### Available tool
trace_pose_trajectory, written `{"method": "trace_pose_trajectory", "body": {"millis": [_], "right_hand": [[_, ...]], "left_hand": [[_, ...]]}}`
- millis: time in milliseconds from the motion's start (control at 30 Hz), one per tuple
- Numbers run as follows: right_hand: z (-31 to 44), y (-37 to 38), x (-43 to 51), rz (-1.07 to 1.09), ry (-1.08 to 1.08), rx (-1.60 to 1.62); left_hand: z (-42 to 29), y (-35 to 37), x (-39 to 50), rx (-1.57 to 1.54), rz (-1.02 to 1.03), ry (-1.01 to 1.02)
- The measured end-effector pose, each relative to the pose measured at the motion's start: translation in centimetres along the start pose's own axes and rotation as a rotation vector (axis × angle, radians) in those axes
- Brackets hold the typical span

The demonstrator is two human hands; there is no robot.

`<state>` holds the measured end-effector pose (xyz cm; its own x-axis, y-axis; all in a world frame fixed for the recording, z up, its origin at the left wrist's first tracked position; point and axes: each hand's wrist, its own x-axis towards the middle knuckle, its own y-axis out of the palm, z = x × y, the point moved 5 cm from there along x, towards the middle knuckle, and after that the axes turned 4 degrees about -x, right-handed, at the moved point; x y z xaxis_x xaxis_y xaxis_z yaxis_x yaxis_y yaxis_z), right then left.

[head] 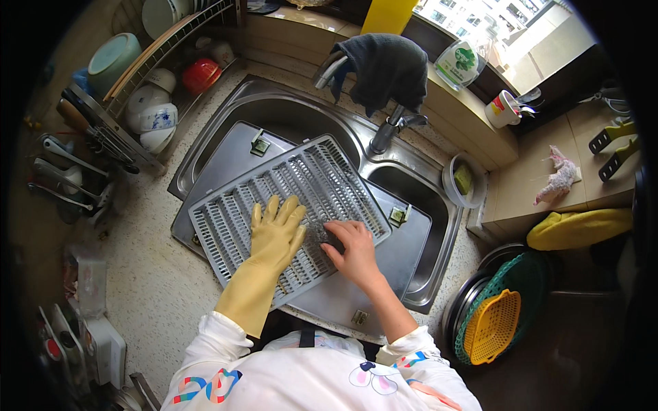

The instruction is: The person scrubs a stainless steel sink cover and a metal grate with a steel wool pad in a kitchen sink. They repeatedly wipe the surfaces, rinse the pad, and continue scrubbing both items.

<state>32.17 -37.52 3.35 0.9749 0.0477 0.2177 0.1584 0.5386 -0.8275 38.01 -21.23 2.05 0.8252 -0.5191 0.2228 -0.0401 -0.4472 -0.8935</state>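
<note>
A grey slatted grille panel [354,192] lies at a slant on a flat metal panel [406,257], which spans the stainless steel sink [406,177]. My left hand [277,221], in a yellow rubber glove, rests flat on the grille with its fingers slightly apart and grips nothing. My bare right hand [352,246] is beside it, thumb and fingers curled around what looks like a steel wool scourer [320,234] against the slats. Small clips [260,147] show on the metal panel around the grille; the grille hides the panel's middle.
A faucet [383,136] draped with a dark cloth [385,67] rises behind the sink. To the right are a plastic bowl [448,177] with a sponge [463,180] and a yellow basket [492,326]. A dish rack [169,38] stands left, above the speckled countertop [149,262].
</note>
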Motion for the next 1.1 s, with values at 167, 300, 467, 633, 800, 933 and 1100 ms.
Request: {"method": "trace_pose_trajectory", "body": {"millis": [167, 300, 467, 633, 800, 933, 1100], "right_hand": [[-4.1, -2.1, 0.0, 0.019, 0.116, 0.312], [-10.1, -3.7, 2.3, -0.141, 0.36, 0.186], [-13.6, -2.7, 6.9, 0.075, 0.326, -0.047], [-14.5, -1.4, 8.3, 0.239, 0.423, -0.146], [-14.5, -1.0, 8.4, 0.243, 0.412, -0.203], [-13.9, -0.9, 8.6, 0.214, 0.307, -0.246], [-13.2, -0.9, 8.7, 0.213, 0.235, -0.291]], "left_hand": [[-0.7, -1.4, 0.8, -0.18, 0.057, -0.06], [-3.4, -2.2, 1.7, -0.343, 0.045, 0.01], [-7.0, 0.7, 1.7, -0.212, 0.175, 0.23], [-6.0, 2.4, 1.3, -0.269, 0.111, 0.265], [-5.8, 2.9, 1.2, -0.274, 0.125, 0.262], [-5.9, 2.7, 1.3, -0.28, 0.122, 0.263], [-5.7, 2.9, 1.3, -0.294, 0.125, 0.263]]}}
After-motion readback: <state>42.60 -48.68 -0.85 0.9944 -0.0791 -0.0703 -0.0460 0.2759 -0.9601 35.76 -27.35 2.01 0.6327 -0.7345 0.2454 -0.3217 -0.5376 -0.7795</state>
